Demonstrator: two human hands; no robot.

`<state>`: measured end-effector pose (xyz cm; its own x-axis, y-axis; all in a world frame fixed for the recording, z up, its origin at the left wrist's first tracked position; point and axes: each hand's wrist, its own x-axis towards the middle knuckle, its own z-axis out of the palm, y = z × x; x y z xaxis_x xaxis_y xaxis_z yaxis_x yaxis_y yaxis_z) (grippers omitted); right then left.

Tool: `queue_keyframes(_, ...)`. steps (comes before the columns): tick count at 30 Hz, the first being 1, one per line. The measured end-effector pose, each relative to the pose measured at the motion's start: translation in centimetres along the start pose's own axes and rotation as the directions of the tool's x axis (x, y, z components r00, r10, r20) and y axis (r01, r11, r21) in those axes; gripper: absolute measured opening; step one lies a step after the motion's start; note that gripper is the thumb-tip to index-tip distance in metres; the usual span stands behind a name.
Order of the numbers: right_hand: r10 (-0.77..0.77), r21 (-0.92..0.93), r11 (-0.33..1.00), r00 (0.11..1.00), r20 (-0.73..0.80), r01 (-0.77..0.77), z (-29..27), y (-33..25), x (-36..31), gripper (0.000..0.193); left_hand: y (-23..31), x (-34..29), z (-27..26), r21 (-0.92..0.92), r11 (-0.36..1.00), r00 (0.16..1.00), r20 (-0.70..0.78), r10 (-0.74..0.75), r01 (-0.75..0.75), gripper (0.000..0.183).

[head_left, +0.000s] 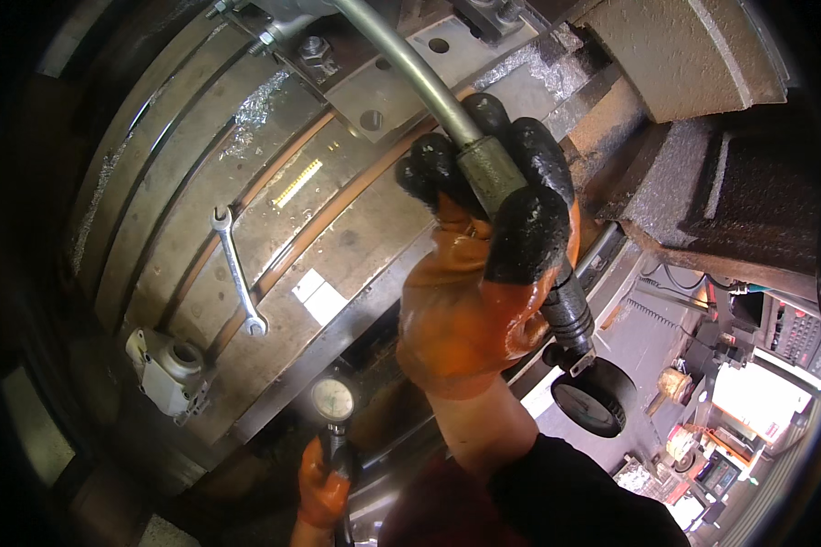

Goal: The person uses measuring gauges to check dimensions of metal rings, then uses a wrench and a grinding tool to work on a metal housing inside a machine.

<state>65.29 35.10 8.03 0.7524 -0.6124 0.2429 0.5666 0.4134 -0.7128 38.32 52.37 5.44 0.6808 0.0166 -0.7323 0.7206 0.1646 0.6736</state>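
Observation:
My right hand [497, 264], in an orange glove with black fingertips, is closed round the thick grip of a bore gauge [429, 91]. Its long metal tube slants to the upper left; a round black dial housing [597, 397] sits at its lower end, its face turned mostly away. Lower down, my left hand [324, 483], gloved in orange, wraps the black handle of a second dial gauge [333, 399], whose pale round face points up at me. A double open-ended wrench [237, 273] lies between the hands' area and the left side, on a slotted metal machine table [356, 237].
A pale metal casting with a round bore [169, 369] rests at the table's lower left. Metal chips [255, 109] litter the slots. A yellow strip [296, 182] and white paper [319, 296] lie nearby. Clamping bolts [315, 55] stand at top. Right: a cluttered bench [702, 447].

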Motion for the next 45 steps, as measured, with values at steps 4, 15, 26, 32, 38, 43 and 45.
queue_keyframes(4, 0.050, 0.015, 0.999, 0.998, -0.045, -0.049, 1.3, -0.1, -0.7, 0.037, 0.3, 0.8, 0.5, 0.114, 0.993, 0.999, 0.024, 0.023, -0.026, 0.044)
queue_keyframes(15, -0.044, -0.177, 0.984, 0.995, -0.088, 0.028, 0.6, 0.5, -0.8, 0.041, -2.3, -0.5, -1.4, -0.291, 0.956, 0.999, -0.019, -0.032, 0.025, 0.049)
queue_keyframes(26, -0.045, -0.172, 0.984, 0.998, -0.031, 0.039, -1.1, 2.2, -2.3, 0.041, -2.4, -0.7, -1.3, 0.015, 0.998, 0.994, -0.084, 0.066, -0.065, 0.072)
queue_keyframes(32, -0.050, -0.067, 0.997, 0.999, 0.002, 0.050, -0.7, 0.4, 1.3, 0.041, -4.7, -1.3, -3.7, -0.191, 0.981, 0.997, -0.069, -0.018, 0.004, 0.070)
queue_keyframes(38, -0.073, -0.024, 0.997, 0.987, 0.143, 0.077, -1.1, -0.9, 4.9, 0.041, -1.9, -1.0, -0.9, -0.083, 0.996, 0.992, -0.125, 0.014, -0.025, 0.033)
queue_keyframes(43, -0.040, -0.100, 0.993, 0.970, 0.240, 0.066, -1.9, -1.7, 6.4, 0.041, -2.3, -0.6, -1.0, 0.064, 0.998, 0.999, -0.046, -0.004, 0.007, 0.044)
queue_keyframes(45, -0.019, -0.103, 0.994, 0.968, 0.252, 0.046, -2.4, -1.3, 7.1, 0.045, -1.2, -0.2, 0.6, 0.106, 0.994, 0.998, -0.047, 0.042, -0.037, 0.044)
